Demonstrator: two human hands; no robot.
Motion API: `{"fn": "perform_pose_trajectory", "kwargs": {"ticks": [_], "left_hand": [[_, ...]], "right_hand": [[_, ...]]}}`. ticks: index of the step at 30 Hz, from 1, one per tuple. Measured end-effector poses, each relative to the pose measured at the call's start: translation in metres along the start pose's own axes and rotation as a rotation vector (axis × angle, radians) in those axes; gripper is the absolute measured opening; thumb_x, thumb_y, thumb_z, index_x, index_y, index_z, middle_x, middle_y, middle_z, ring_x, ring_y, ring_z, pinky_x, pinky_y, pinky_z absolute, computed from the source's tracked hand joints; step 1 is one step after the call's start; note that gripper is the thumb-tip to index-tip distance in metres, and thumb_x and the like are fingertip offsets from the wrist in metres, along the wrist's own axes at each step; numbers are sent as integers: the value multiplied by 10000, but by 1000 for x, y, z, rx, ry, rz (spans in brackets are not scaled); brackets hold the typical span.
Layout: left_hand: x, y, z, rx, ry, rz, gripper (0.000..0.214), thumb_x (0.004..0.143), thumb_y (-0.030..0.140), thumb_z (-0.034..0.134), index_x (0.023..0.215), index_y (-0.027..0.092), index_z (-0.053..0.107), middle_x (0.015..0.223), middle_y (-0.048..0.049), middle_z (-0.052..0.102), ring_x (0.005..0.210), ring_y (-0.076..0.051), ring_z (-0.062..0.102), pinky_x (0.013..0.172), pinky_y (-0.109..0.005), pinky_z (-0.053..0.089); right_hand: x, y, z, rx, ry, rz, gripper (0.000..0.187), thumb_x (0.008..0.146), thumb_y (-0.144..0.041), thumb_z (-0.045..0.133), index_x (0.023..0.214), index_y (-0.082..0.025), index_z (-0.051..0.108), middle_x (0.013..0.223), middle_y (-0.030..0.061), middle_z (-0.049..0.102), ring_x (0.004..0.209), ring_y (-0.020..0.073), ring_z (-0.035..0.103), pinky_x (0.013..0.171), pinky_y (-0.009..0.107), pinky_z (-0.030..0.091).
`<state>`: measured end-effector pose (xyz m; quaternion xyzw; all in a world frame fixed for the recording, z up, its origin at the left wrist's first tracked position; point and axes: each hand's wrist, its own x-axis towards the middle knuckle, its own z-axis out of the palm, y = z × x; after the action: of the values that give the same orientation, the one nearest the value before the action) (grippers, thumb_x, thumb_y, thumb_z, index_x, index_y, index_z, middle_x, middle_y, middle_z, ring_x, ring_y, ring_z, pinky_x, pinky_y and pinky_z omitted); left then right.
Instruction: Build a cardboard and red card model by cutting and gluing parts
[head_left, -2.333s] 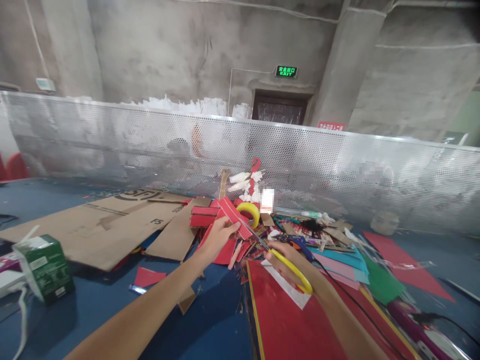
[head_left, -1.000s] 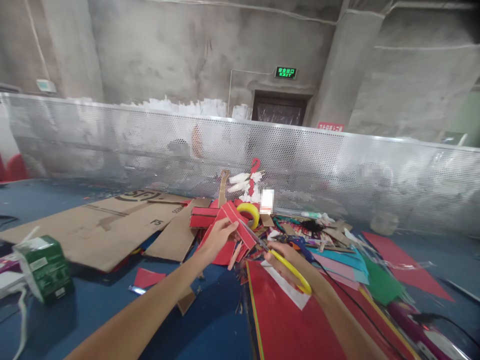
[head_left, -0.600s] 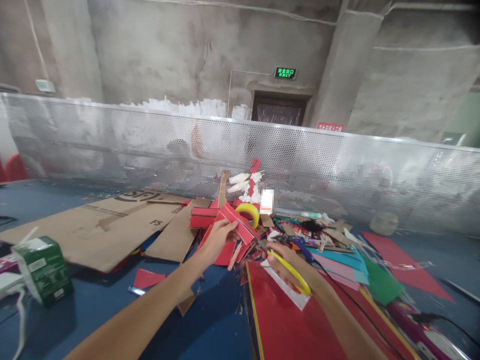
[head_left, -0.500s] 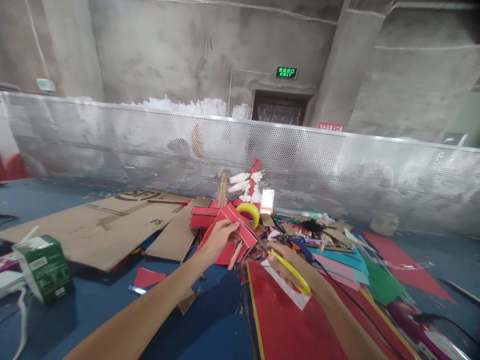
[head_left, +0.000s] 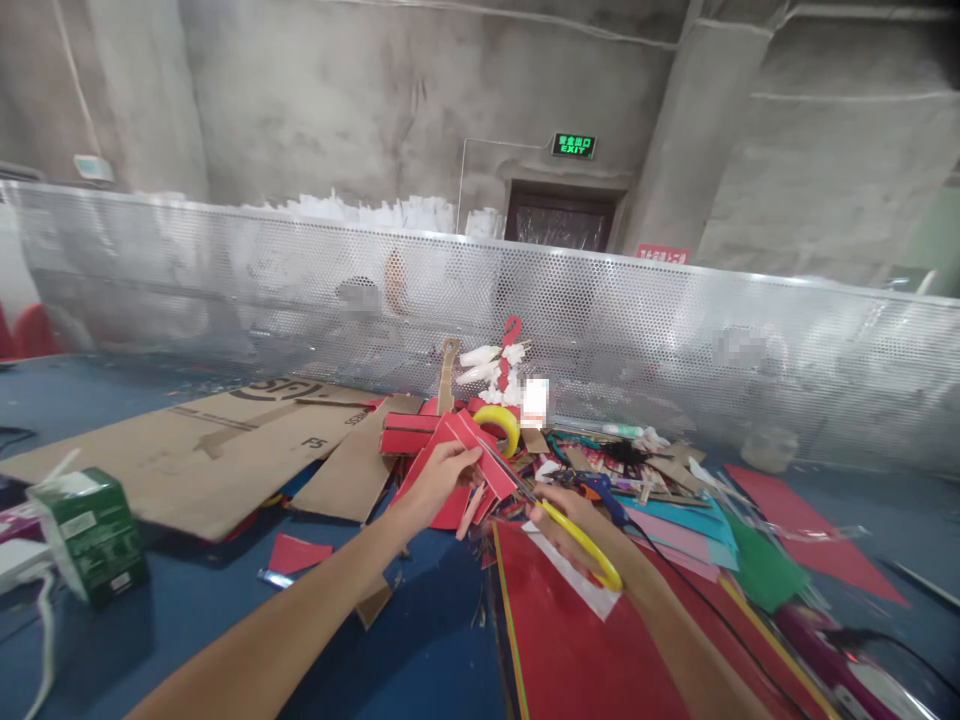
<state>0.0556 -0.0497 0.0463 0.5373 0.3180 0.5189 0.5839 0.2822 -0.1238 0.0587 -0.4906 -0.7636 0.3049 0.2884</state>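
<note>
I see L hand (head_left: 442,474) pinching red card strip (head_left: 493,474), just nearside of yellow tape roll (head_left: 510,426); long axis slants far-L to near-R, twd R hand (head_left: 579,515). L hand's nearer, on it. R hand, nearside-R of roll, wraps scissors (head_left: 553,510), smooth yellow handle, metal blades at strip; blade gap unclear. Strip flat, stiff-looking, pale lines. Matte brown cardboard (head_left: 247,450) L of roll.

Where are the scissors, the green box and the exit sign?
Scissors (head_left: 600,560): head view, on the yellow handle.
Green box (head_left: 97,545): head view, on its side.
Exit sign (head_left: 574,146): head view, on its face.
</note>
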Motion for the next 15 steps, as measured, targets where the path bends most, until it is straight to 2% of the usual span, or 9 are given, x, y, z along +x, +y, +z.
{"fn": "perform_pose_trajectory", "kwargs": {"ticks": [6,9,15], "left_hand": [[1,-1,-2,17,-17,-9,343,703,452,767,634,155,609,566,-25,655,530,-136,595,567,-255,430],[0,2,-3,68,-12,7,334,723,472,748,701,161,627,597,-19,666,552,-145,608,568,-254,436],[2,2,-8,198,42,115,356,776,503,675,663,172,608,567,-10,644,529,-144,578,569,-262,439]], "right_hand": [[-5,-7,0,25,-16,94,391,877,-563,579,953,-180,596,591,-47,506,381,50,374,346,159,297],[-8,-9,1,79,-39,140,401,863,-577,596,983,-196,563,572,-79,470,322,45,348,290,156,277],[-10,-10,-1,70,-52,79,423,881,-600,561,975,-188,545,555,-82,454,319,54,387,276,151,316]]}}
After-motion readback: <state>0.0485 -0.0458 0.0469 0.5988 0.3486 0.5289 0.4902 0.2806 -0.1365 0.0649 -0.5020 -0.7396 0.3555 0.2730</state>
